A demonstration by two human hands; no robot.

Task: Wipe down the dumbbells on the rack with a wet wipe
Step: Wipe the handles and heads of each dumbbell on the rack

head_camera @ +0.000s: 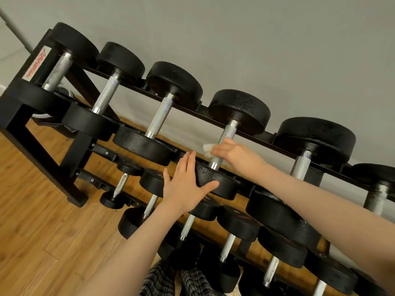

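A black rack point(19, 116) carries several black dumbbells with silver knurled handles on its top tier. My right hand point(232, 153) grips a white wet wipe point(207, 148) wrapped around the handle of the fourth dumbbell point(239, 107) from the left. My left hand point(186, 182) lies flat with straight fingers against the near head of that same dumbbell, thumb along its front edge. Part of the wipe is hidden under my right fingers.
Lower tiers of the rack hold several smaller dumbbells point(238, 228). A grey wall point(256, 39) stands behind the rack. Wooden floor point(42, 242) spreads to the left. Plaid trouser legs point(162, 278) show at the bottom.
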